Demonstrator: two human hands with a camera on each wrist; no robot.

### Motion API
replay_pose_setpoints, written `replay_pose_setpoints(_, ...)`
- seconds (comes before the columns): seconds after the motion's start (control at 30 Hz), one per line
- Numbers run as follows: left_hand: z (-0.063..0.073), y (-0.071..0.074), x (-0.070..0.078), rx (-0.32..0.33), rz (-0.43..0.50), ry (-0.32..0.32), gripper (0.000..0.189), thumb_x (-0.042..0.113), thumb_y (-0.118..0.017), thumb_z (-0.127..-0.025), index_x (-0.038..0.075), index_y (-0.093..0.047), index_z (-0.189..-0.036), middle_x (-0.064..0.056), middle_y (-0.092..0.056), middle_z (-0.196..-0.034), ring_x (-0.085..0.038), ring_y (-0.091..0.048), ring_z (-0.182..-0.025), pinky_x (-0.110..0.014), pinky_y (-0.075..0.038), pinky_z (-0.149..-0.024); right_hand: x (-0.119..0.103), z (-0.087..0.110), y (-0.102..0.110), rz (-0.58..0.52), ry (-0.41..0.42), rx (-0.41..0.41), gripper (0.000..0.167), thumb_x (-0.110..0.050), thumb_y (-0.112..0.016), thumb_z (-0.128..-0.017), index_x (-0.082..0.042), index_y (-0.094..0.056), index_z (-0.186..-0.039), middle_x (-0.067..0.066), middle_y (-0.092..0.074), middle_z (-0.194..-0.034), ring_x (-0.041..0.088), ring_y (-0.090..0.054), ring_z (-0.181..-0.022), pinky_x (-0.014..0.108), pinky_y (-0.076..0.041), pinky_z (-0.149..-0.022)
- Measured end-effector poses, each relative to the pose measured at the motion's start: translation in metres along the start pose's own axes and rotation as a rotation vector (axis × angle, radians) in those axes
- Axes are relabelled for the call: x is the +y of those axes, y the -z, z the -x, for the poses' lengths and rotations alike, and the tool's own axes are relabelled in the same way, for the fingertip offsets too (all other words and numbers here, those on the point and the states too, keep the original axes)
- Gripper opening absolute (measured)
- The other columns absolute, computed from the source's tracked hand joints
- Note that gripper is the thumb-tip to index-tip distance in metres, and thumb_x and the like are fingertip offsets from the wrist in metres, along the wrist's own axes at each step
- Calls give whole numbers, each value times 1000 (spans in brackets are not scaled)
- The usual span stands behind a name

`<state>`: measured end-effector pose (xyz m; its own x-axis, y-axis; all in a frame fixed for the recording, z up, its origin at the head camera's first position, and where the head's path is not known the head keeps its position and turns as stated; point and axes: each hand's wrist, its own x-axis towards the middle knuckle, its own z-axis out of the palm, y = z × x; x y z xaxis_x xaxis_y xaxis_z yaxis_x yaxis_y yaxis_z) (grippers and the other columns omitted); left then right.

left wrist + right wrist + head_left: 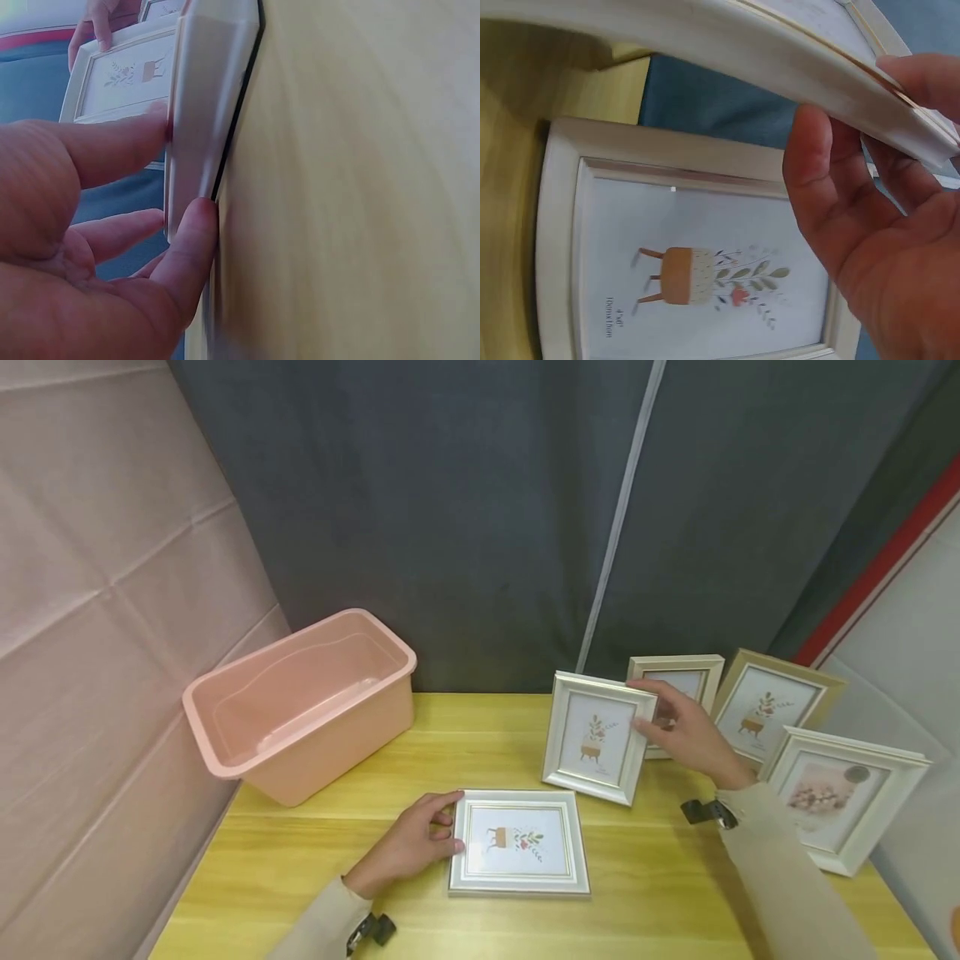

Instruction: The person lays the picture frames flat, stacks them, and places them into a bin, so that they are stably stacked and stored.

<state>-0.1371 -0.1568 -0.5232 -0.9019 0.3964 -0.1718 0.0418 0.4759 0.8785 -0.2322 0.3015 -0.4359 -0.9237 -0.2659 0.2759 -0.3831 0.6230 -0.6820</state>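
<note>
1. Flat frame (519, 843): near centre, on the surface (480, 743), picture up; left edge pinched between thumb and fingertips of the left hand (408, 843). Hazard: a one-sided lift could let the right end drag and scrape.
2. Blossom frame (840, 802): right, standing, near the right sleeve (795, 868). Hazard: a brush of that sleeve could topple it.
3. Upright frame (592, 735): beyond item 1, tilted; right rim pinched by the right hand (693, 735). Contact with the surface cannot be told. Hazard: a slack pinch could drop it onto item 1, marking both.
4. Pale frame (693, 677) and gold frame (768, 706): far right, standing. Hazard: a far-right swing of the right hand could knock either over.
</note>
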Motion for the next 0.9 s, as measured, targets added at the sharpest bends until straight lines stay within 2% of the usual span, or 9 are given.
replay_pose_setpoints(0.13, -1, -1, 0, 12, -4, 16, 75, 27, -83, -93, 20, -48, -159, -8, -57, -143, -28, -58, -126, -31, -61, -94, -8, 4, 2, 23, 20, 47, 53, -16, -74, -100, -18, -57, -150, 11, -70, -127, 7, -67, -88, 25, -59, -72)
replay_pose_setpoints(0.3, -3, -1, 5, 20, -1, 30, 74, 36, -82, -94, 18, -49, -158, -9, -59, -145, -27, -59, -125, -36, -60, -91, -16, 7, 4, -26, 64, 106, 57, -6, -75, -97, -14, -56, -151, 16, -70, -126, -2, -68, -89, 17, -59, -73)
replay_pose_setpoints(0.4, -3, 2, 12, 40, 10, 35, 70, 42, -78, -96, 18, -50, -156, -8, -57, -150, -28, -58, -127, -43, -59, -98, -21, 10, 3, -70, 106, 135, 62, 1, -75, -95, -9, -54, -153, 18, -70, -120, -5, -67, -87, 13, -59, -71)
replay_pose_setpoints(0.53, -1, 5, 26, 111, 27, 25, 62, 42, -74, -99, 19, -54, -152, -5, -58, -151, -29, -57, -132, -51, -54, -110, -30, 17, 0, -123, 138, 155, 65, 6, -74, -93, -7, -53, -153, 18, -70, -114, -2, -67, -83, 14, -60, -66)
replay_pose_setpoints(0.6, -1, 6, 35, 138, 51, -1, 58, 37, -74, -100, 18, -55, -151, -8, -58, -150, -30, -57, -133, -54, -51, -114, -37, 21, -2, -139, 147, 153, 65, 6, -74, -94, -9, -53, -153, 18, -70, -116, -3, -68, -84, 15, -61, -66)
replay_pose_setpoints(0.67, -1, 7, 42, 143, 85, -36, 57, 35, -74, -100, 18, -55, -151, -10, -58, -150, -30, -57, -134, -55, -48, -117, -43, 25, -4, -168, 155, 145, 64, 6, -73, -94, -9, -53, -153, 9, -70, -122, -1, -72, -89, 18, -63, -69)
replay_pose_setpoints(0.83, -5, 9, 60, 103, 128, -170, 56, 30, -75, -100, 19, -53, -151, -6, -58, -150, -35, -55, -137, -55, -47, -118, -55, 37, -13, -251, 158, 130, 61, 7, -72, -95, -8, -54, -151, -15, -62, -129, 2, -74, -97, 27, -66, -70)
replay_pose_setpoints(0.9, -6, 9, 67, 92, 141, -232, 55, 24, -74, -101, 17, -53, -151, -3, -58, -150, -37, -54, -139, -55, -48, -118, -59, 41, -17, -290, 149, 115, 60, 8, -71, -95, -8, -54, -151, -14, -63, -130, 3, -75, -97, 29, -66, -69)
